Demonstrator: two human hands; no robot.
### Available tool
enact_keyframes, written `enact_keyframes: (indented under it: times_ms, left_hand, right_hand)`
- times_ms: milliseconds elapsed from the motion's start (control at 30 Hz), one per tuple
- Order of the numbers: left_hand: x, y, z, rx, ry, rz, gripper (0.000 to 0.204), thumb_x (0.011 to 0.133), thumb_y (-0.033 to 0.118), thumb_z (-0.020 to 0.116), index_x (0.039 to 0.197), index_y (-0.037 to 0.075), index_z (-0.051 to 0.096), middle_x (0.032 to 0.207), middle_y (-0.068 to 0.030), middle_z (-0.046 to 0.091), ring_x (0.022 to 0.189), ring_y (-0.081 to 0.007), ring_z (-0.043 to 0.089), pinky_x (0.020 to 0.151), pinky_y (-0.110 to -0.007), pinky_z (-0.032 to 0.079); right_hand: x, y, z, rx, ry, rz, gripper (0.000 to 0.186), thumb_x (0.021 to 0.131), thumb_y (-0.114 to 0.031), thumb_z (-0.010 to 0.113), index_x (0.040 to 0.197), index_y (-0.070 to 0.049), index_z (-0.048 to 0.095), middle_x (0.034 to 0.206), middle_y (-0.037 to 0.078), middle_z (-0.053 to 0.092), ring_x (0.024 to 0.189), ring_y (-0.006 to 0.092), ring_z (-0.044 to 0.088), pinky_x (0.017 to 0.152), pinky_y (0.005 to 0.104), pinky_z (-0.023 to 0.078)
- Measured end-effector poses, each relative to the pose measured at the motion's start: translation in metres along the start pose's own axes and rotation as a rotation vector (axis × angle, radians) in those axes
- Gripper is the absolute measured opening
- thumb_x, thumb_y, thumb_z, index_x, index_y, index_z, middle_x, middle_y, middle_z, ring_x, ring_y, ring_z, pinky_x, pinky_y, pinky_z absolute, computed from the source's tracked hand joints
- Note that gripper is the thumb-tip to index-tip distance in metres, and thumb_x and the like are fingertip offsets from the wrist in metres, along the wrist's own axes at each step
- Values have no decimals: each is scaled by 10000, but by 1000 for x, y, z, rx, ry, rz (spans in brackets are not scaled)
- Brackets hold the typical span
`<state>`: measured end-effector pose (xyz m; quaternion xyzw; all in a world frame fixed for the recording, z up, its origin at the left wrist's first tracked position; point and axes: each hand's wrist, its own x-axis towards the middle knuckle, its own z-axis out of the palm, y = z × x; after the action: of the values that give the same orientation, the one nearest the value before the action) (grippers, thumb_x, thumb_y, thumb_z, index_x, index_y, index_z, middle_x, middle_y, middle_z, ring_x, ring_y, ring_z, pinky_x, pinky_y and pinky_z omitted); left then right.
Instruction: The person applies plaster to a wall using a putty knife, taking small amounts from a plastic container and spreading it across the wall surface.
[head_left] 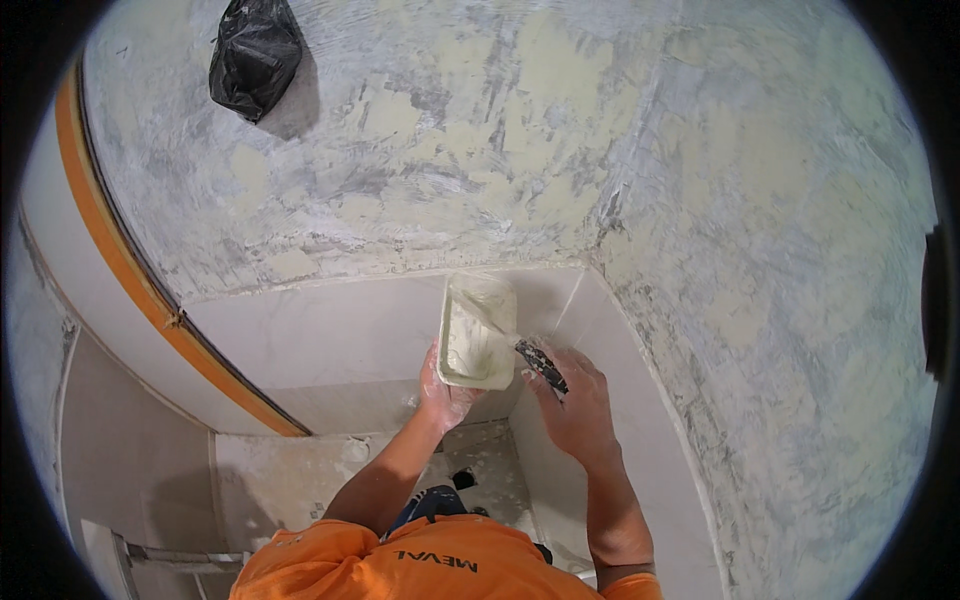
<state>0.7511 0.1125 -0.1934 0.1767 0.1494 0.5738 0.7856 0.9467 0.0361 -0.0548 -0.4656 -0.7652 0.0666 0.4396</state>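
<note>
My left hand (pixel 445 396) grips a white rectangular tub (pixel 478 382) from below and along its left side. Pale, creamy filler (pixel 462 338) coats its bottom and walls. In my right hand (pixel 580 408) is a putty knife (pixel 542 366), its dark handle spattered with filler. The knife slants up and to the left, its blade inside the tub at the right side. White residue covers the fingers of both hands. Just beyond the tub, a patchy, partly skimmed wall (pixel 400 190) rises above smooth light panels (pixel 300 345).
A black plastic bag (pixel 256 62) hangs against the wall at upper left. An orange-edged frame (pixel 150 285) curves down the left side. Metal ladder-like rails (pixel 180 555) stand at lower left. Below lies a stained floor (pixel 300 478); another patchy wall (pixel 780 280) is on the right.
</note>
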Motion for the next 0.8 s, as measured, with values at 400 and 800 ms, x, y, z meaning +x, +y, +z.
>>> enact_keyframes:
  times_ms: [400, 800]
  left_hand:
    - [-11, 12, 16, -56, 14, 106, 583, 1047, 471, 344, 1454, 70, 459, 1416, -128, 546, 1276, -310, 555, 1043, -491, 490]
    - [-26, 65, 60, 60, -74, 99, 648, 1054, 537, 280, 1541, 117, 356, 1531, -123, 446, 1359, -320, 496, 1088, -518, 449]
  right_hand:
    - [1, 15, -10, 27, -185, -35, 304, 942, -164, 635, 1205, -12, 651, 904, 140, 677, 813, 290, 662, 728, 368, 516]
    - [37, -3, -1, 1160, -310, 838, 225, 1003, -244, 578, 1107, -49, 620, 717, -6, 547, 596, 78, 463, 509, 237, 357]
